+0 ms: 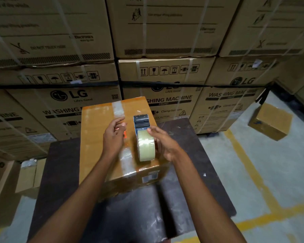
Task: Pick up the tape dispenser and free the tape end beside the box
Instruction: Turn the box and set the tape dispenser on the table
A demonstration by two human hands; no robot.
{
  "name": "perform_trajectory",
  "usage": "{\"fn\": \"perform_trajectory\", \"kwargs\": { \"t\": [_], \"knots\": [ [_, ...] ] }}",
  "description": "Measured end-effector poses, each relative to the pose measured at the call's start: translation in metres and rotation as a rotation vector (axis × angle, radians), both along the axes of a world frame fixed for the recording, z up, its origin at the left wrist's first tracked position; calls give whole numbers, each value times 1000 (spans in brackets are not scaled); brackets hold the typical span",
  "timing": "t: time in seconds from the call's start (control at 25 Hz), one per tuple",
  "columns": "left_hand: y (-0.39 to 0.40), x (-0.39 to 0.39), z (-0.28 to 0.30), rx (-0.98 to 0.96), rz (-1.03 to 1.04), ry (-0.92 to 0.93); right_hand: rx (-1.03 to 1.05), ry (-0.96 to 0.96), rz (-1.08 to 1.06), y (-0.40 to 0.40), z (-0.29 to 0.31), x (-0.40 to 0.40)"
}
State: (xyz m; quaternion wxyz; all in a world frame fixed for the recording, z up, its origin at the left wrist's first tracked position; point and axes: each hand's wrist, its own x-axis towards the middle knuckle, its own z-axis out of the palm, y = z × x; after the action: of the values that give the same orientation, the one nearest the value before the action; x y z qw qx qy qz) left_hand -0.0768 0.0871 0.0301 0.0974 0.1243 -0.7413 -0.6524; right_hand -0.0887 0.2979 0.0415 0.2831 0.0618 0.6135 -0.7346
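Left hand (113, 137): fingers loosely curled, apart, gripping nothing visible, hovering above the box (102, 137) just left of the tape dispenser (142, 135). Box sits on the dark desk (60, 172), a clear tape strip (125, 158) running along its top. Dispenser is upright over the box's right half, black head away from the person, roll nearer. Right hand (162, 146) is clamped on the dispenser from its right side.

Hidden and blurry bits

The right hand (162, 146) is hiding the tape dispenser's (143, 135) handle; small print on the big boxes (68, 106) behind is blurring.
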Motion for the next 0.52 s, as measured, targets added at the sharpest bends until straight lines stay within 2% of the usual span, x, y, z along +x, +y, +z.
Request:
{"fn": "perform_trajectory", "kwargs": {
  "t": [0.16,0.32,0.52],
  "knots": [
    [55,-14,-5,-311,-176,34,13,37,-101,55,3,-19],
    [99,-27,-23,-771,-316,-102,48,14,-185,105,-16,-36],
    [120,-28,-53,-1050,-364,-216,48,-59,-176,139,-63,-48]
  ]
}}
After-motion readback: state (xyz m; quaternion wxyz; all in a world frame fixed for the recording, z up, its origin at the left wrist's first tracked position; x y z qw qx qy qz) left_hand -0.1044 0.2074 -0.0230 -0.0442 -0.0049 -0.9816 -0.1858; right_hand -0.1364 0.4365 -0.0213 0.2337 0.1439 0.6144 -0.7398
